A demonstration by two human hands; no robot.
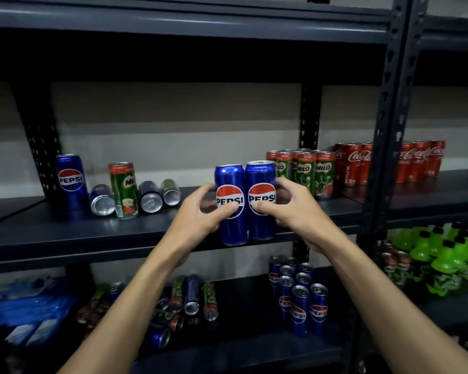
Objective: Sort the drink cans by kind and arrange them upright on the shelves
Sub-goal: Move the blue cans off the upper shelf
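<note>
Blue aluminium fills both palms. My left hand (200, 209) grips the left Pepsi can (233, 179) and my right hand (295, 206) grips the right Pepsi can (261, 175), with fingers curled round each wall and thumbs lying across the logos. The pair stands upright, sides touching, at the front edge of the middle shelf (65, 238). I cannot tell whether their bases rest on it or hang just above.

To do this step well, I judge I should keep both cans vertical and ease them back from the lip so neither base overhangs. I should let go only once they sit flat. The logos face me, so no twisting is needed. The Milo cluster (305, 171) stands just behind my right knuckles, so I would watch that side and leave a gap between kinds. The lone Pepsi (70, 182) far left and the tipped cans (150, 197) near it remain unsorted.
</note>
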